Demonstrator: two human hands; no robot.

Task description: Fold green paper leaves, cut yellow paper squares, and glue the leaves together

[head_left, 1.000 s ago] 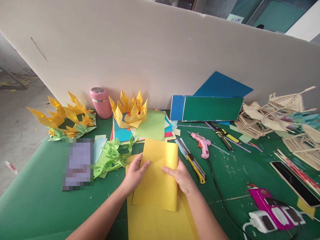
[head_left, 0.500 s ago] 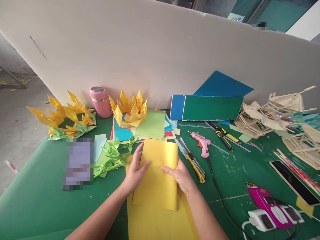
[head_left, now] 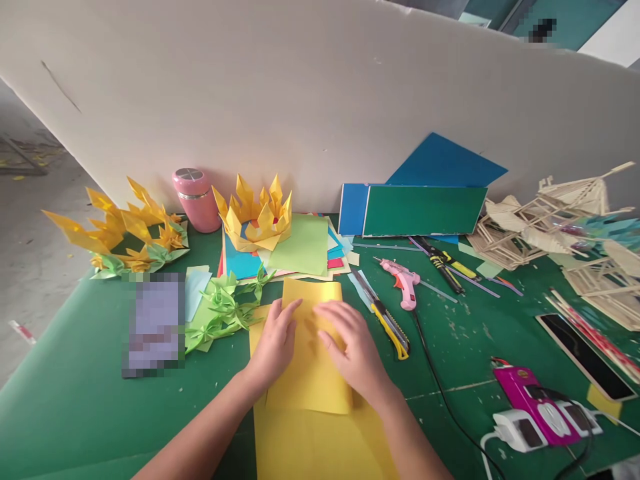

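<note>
A folded sheet of yellow paper (head_left: 313,383) lies in front of me on a larger yellow sheet (head_left: 320,447). My left hand (head_left: 273,343) rests over its left side, fingers stretched out and apart from the thumb. Over the right half is my right hand (head_left: 353,347), fingers spread and curved, nothing gripped. Whether its fingertips touch the paper I cannot tell. Left of the papers lie green folded paper flowers (head_left: 227,307). On the right are a yellow utility knife (head_left: 387,323) and a pink hot glue gun (head_left: 404,283).
Two yellow paper crowns (head_left: 257,237) and a pink flask (head_left: 197,203) stand at the back. Coloured sheets (head_left: 305,243) lie behind the hands. A glue-gun cord (head_left: 433,373) runs toward a magenta power strip (head_left: 543,407). Stick models (head_left: 520,227) stand far right.
Both hands have let go of the folded paper's side edges and moved inward over it. The paper has settled lower onto the larger sheet. The view has shifted slightly.
</note>
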